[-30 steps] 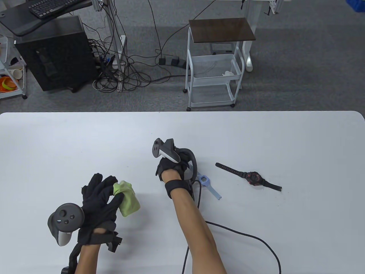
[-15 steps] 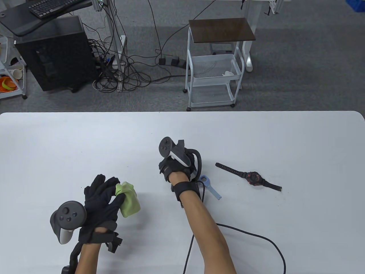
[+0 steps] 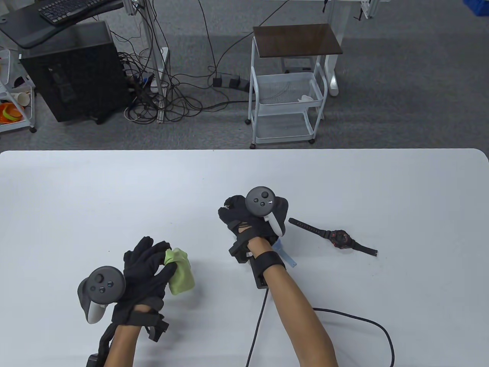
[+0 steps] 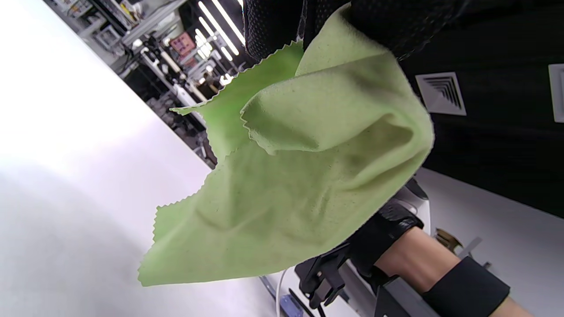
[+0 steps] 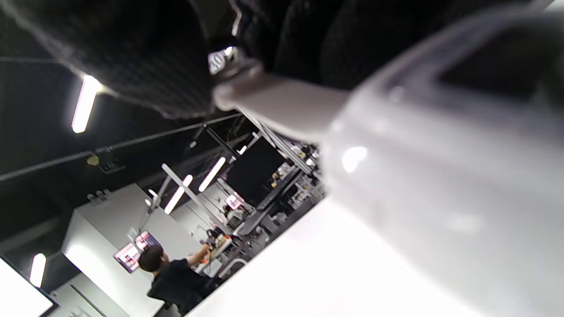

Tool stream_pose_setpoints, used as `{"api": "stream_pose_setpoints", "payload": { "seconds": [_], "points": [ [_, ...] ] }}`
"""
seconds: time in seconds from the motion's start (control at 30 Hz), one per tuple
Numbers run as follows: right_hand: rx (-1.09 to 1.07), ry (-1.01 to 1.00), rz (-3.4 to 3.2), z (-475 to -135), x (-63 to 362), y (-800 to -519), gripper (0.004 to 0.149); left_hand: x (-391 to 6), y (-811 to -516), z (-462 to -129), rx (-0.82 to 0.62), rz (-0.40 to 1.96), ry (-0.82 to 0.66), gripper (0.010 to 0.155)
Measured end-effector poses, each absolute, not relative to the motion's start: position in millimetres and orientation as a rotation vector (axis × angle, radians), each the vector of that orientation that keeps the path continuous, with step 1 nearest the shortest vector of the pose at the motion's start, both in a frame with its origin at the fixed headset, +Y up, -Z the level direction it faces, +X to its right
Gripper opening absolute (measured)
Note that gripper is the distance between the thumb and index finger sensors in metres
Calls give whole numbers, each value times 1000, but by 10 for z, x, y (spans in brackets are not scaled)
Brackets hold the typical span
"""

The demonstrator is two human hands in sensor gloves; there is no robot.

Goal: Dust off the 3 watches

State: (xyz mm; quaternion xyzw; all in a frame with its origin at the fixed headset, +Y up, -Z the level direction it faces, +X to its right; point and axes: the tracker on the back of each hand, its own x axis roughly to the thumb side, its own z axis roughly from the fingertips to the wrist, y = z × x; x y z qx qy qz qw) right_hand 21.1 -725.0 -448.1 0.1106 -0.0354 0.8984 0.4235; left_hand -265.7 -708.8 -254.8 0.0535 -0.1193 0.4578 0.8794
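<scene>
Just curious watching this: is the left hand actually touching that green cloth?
Touching. In the table view the left hand pinches the green cloth between thumb and fingers; the left wrist view shows the gloved fingers closed over the cloth's top edge.

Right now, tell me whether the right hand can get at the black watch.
Probably yes. The black watch lies flat on the table just right of the right hand, with bare tabletop between them, though that hand seems to hold a pale watch already.

Three watches in all: a black watch (image 3: 342, 239) lying flat on the white bench (image 3: 382, 183), a pale blue watch (image 3: 284, 255) half hidden under one hand, and a blurred grey watch (image 5: 440, 176). One green cloth (image 3: 181, 272). Two gloved hands.
</scene>
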Motion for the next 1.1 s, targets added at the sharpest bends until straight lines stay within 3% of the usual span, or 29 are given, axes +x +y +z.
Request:
{"api": "stream_pose_setpoints", "payload": {
  "seconds": [0.6,1.1],
  "points": [
    [454,-217,1936,-3914,618,-6918,53,-2522,-7259,-2620,14,1105,-290,45],
    [565,-317,1777,-3305,992,-6490,49,-2130,-7280,-2704,-130,1269,-473,46]
  ]
}}
